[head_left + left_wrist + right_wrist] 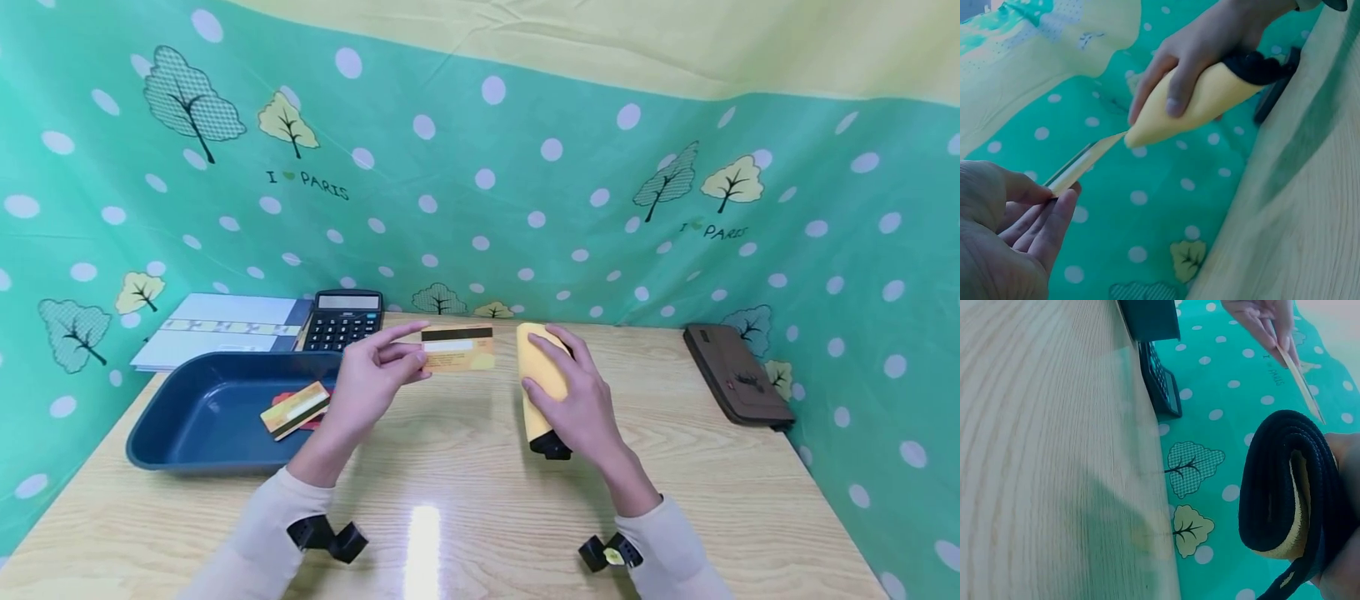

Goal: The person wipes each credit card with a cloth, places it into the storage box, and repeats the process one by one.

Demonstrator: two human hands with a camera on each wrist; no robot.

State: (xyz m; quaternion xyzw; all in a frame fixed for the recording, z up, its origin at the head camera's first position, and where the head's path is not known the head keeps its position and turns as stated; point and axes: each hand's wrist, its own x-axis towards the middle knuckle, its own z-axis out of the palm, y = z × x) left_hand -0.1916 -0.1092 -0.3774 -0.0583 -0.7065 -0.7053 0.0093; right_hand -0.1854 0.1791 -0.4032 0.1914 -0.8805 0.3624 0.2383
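Observation:
My left hand (pixel 371 375) pinches a gold-and-orange bank card (pixel 457 354) by its left end, thumb on the near side. The card's dark magnetic stripe and white strip face the head camera, and it is held above the table. Around a folded yellow cloth with black edging (pixel 537 367) curl the fingers of my right hand (pixel 581 400). In the right wrist view the cloth's rolled black layers (pixel 1266 481) show at its end. A gap separates card and cloth in the head view.
At left stands a dark blue bin (pixel 202 450) holding a similar card (pixel 296 410) over something red. Behind it lie a black calculator (pixel 341 321) and pale blue folders or books (pixel 225 327). A brown zipped case (pixel 738 375) lies at the right. Polka-dot fabric (pixel 480 208) hangs behind the table.

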